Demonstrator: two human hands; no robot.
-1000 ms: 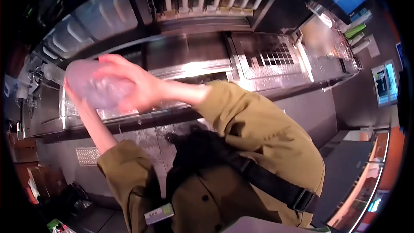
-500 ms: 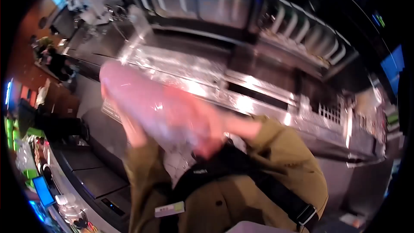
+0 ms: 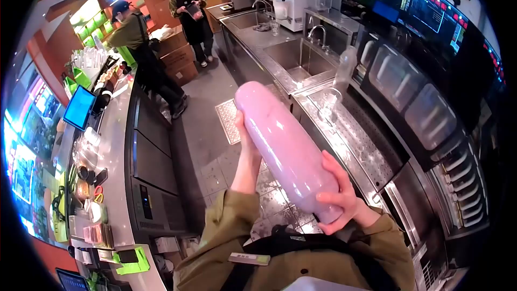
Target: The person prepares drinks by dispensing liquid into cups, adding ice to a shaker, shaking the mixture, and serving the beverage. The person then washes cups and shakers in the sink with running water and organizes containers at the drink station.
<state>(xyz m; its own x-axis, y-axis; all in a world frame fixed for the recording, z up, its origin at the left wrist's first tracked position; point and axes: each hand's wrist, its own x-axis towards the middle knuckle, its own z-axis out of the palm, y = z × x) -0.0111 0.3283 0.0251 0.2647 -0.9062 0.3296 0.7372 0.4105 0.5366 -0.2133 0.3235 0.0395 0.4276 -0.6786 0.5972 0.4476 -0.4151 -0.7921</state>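
A long, rounded pink bottle (image 3: 288, 148), glossy and apparently full of pink liquid, is held at a slant in front of my body. My left hand (image 3: 245, 132) supports its far left side, with most of the fingers hidden behind it. Around the near, lower end, my right hand (image 3: 344, 198) grips with its fingers curled over the side. The bottle is held above the tiled floor (image 3: 272, 205), just left of the steel counter.
On the right, a steel counter has a sink (image 3: 304, 64), a clear tall vessel (image 3: 344, 67) and a perforated drain tray (image 3: 371, 129). A long counter (image 3: 116, 156) with a tablet (image 3: 79, 108) lines the left. Two co-workers (image 3: 137, 37) (image 3: 188, 13) stand farther back.
My view has swung from the steel counter to look along the aisle, and the blur has cleared. The pink bottle remains in both hands, now slanting more steeply.
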